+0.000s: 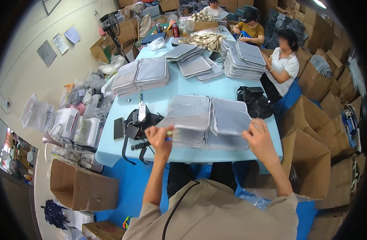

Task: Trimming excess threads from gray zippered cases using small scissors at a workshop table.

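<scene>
In front of me, a grey fabric panel (pixel 187 114) with white edging and a seam down its middle is raised at its near side. Its left near corner is pinched by my left hand (pixel 161 141), where a small yellow-green thing shows by the fingers, too small to name. The right near corner is between the closed fingers of my right hand (pixel 258 138). Beneath the panel lies a stack of similar grey panels (pixel 187 139), close to the table's near edge.
The light-blue table (pixel 107 149) bears more panel stacks (pixel 153 74) at the far left and a taller stack (pixel 243 60) at the far right. A black strapped pouch (pixel 145 122), a phone (pixel 118 129) and a black bag (pixel 255 103) flank my work. Cardboard boxes (pixel 83 186) stand around; co-workers (pixel 281 64) sit beyond.
</scene>
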The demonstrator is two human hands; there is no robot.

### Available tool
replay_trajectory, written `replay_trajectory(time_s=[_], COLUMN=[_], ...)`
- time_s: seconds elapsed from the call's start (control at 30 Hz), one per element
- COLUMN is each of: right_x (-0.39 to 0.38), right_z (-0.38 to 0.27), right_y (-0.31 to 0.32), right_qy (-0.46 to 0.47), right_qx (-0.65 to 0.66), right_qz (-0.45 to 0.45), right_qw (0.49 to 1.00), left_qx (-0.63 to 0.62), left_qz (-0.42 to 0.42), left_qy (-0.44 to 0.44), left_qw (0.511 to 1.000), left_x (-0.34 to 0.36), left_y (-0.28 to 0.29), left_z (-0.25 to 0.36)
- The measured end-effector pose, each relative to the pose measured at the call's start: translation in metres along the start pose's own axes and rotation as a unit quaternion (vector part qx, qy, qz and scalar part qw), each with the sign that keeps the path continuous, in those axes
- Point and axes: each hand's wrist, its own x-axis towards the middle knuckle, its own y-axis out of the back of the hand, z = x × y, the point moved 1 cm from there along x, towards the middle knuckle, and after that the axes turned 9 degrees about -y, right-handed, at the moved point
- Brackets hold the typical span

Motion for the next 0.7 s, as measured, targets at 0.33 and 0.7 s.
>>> replay_trajectory(time_s=[0.33, 0.7], right_x=[0.017, 0.076], right_z=[0.020, 0.002], right_y=[-0.155, -0.226], right_qy=[-0.141, -0.161], right_qx=[0.274, 0.290], right_qz=[-0.145, -0.080], right_qw=[0.940, 0.940], left_qx=[-0.097, -0.103], left_qz=[-0.128, -0.110], left_qy=[0.070, 0.219], left_qw=[0.985, 0.964], left_x=[-0.100, -0.104], left_y=[-0.011, -0.013], left_z=[0.033, 0.022])
